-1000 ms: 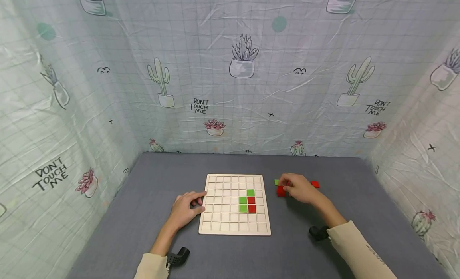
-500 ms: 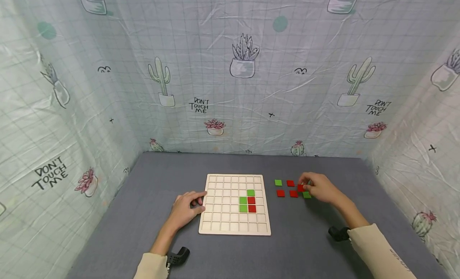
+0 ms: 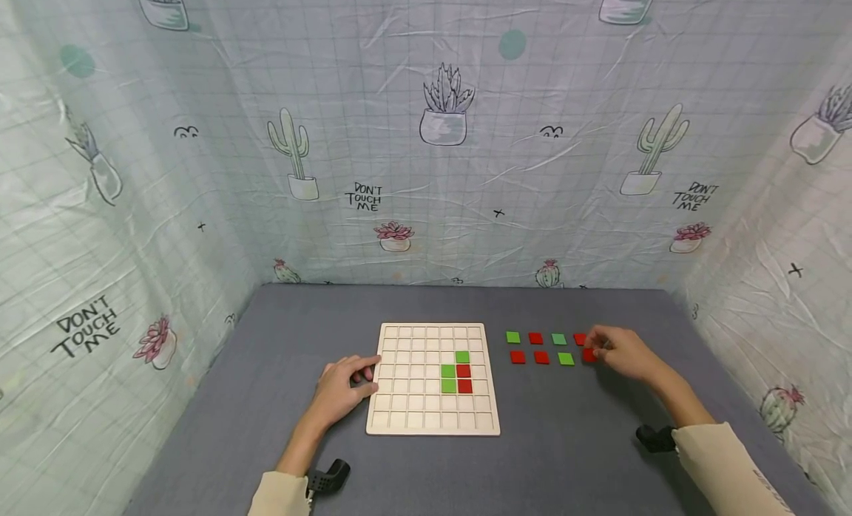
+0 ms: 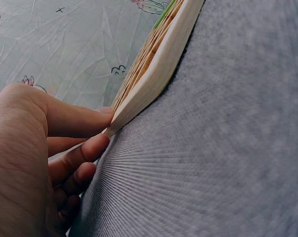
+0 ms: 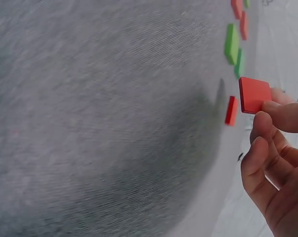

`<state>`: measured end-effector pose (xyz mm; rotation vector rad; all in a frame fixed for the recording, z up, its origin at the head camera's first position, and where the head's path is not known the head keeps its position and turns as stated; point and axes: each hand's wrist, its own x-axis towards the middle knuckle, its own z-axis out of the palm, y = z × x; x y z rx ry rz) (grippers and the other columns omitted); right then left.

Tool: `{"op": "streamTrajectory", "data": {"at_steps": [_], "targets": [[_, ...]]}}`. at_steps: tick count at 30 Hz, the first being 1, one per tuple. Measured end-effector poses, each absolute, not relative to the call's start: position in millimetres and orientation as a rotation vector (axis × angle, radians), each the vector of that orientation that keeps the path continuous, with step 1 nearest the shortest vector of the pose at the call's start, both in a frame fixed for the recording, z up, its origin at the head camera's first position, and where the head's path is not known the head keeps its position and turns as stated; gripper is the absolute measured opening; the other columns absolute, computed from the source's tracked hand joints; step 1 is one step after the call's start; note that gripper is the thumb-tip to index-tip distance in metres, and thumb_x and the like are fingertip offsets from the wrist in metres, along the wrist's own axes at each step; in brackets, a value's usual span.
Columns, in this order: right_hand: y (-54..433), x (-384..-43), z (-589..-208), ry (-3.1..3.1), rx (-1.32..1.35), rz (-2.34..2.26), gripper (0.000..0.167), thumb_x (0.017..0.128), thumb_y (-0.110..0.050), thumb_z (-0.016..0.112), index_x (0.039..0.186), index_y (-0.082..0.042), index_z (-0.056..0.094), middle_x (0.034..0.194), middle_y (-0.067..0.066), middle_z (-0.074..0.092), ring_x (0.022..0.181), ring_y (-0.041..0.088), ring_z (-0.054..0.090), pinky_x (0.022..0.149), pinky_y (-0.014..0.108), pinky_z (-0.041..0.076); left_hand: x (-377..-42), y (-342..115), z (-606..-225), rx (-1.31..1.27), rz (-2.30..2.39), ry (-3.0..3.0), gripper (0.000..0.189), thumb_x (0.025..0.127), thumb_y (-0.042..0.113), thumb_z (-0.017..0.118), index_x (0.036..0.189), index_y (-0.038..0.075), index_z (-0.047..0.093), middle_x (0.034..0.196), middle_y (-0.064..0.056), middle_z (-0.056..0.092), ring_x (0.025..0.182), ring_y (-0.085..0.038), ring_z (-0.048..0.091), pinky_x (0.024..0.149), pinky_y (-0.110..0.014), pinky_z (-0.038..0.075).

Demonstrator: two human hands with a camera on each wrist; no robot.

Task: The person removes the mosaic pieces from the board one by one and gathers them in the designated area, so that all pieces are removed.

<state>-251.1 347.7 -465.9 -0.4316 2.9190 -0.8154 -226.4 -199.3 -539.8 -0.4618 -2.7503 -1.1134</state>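
Note:
In the head view my right hand (image 3: pixel 620 350) is beyond the right side of the board, pinching a square red tile (image 5: pixel 255 95) between thumb and fingertips. The right wrist view shows this tile raised and tilted, with another red tile (image 5: pixel 231 110) lying just behind it. On the left, my left hand (image 3: pixel 342 387) touches the left edge of a pale wooden grid board (image 3: pixel 402 420), thumb and index finger apart along that edge. Three green tiles and two red tiles (image 3: pixel 464 386) sit in the board's right-hand squares.
Two rows of loose tiles lie right of the board, among them a light green tile (image 3: pixel 566 359), a darker green tile (image 3: pixel 559 339) and a red tile (image 3: pixel 517 358). A grey cloth (image 3: pixel 319 309) covers the table. Printed curtains (image 3: pixel 373 131) enclose the back and sides.
My right hand has moved right along the loose tiles, carrying the red tile and uncovering tiles it had hidden. My left hand and the board have stayed in place.

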Motion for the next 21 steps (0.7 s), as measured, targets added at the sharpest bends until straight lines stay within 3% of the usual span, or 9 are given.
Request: {"op": "streamTrajectory", "data": {"at_steps": [11,21], "targets": [[357,-251,-477,2.880,-0.379,-0.836,0.011,0.095,0.001,0.060,0.101,-0.004,0.068,0.094,0.010,0.070,0.067,0.013,0.061,0.060,0.029,0.051,-224,-199,-537,-0.450,-1.121,-2.752,0.048,0.084,0.020,0.083,0.132,0.019,0.073,0.085,0.018,0.058,0.080,-0.004,0.049,0.088,-0.039,0.028],[355,-255,-485,2.889,-0.375,-0.838,0.012,0.096,0.000,0.061,0.105,-0.003,0.068,0.097,0.012,0.071,0.064,0.013,0.058,0.058,0.030,0.048,-226,-199,-538,-0.447,-1.114,-2.762,0.049,0.085,0.021,0.083,0.133,0.021,0.072,0.085,0.019,0.058,0.081,-0.003,0.050,0.089,-0.039,0.029]]}}
